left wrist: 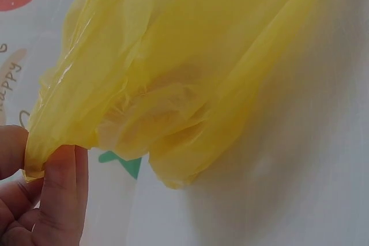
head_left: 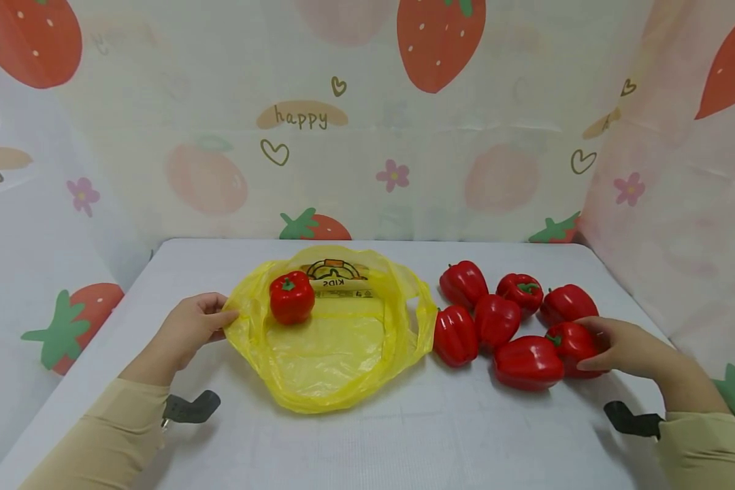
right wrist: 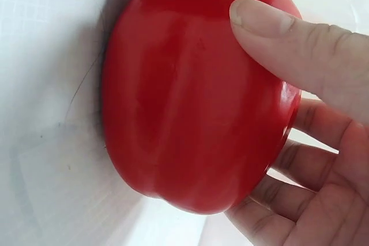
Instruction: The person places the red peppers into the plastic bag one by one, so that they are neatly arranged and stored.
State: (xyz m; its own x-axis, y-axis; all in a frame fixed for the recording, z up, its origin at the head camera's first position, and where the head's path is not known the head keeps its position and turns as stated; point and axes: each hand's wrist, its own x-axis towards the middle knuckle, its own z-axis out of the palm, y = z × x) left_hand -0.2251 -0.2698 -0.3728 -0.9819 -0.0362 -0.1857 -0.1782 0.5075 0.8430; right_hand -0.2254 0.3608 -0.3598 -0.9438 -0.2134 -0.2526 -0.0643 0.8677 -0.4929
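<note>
A yellow plastic bag (head_left: 324,388) lies on the table with its mouth spread wide, and one red bell pepper (head_left: 291,299) sits inside at its left. My left hand (head_left: 190,328) pinches the bag's left rim; in the left wrist view, thumb and fingers (left wrist: 60,194) hold the thin yellow film (left wrist: 190,38). On the right side, my right hand (head_left: 631,347) grips a red bell pepper (head_left: 571,348) at the near right of a group. The right wrist view shows the thumb (right wrist: 271,27) on this pepper's (right wrist: 190,96) upper side and the fingers curled behind it.
Several more red bell peppers, among them a near one (head_left: 529,364) and a back one (head_left: 463,284), lie close together between the bag and my right hand. The leftmost pepper (head_left: 455,336) overlaps the bag's right edge. A printed curtain (head_left: 367,170) stands behind the white table (head_left: 404,449).
</note>
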